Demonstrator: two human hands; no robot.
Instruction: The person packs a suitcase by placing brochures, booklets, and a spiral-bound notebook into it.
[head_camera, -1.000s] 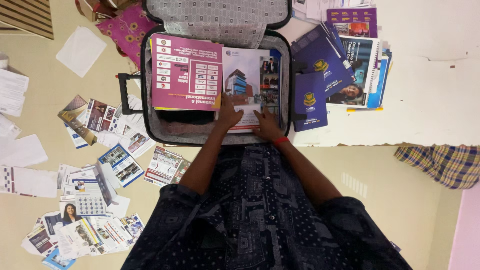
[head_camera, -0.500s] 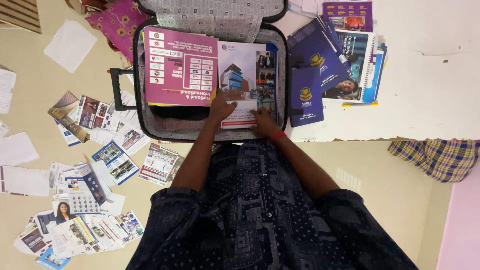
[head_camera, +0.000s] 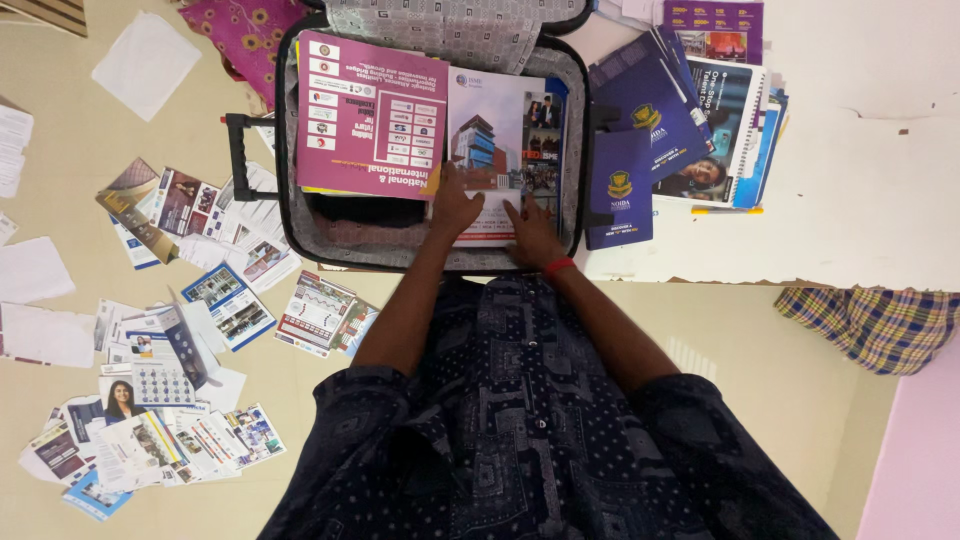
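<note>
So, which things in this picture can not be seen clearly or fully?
- Lower edge of the white brochure: head view, covered by the left hand and right hand.
- What lies under the magenta brochure in the suitcase: hidden by it.
- Suitcase lid: cut off by the top edge.
- Scattered leaflets on the floor: details too small.

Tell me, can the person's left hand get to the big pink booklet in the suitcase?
Probably yes. The left hand rests flat on the white brochure inside the open suitcase, and the pink booklet lies right beside it on top of the pile, with nothing covering it or between them.
</note>
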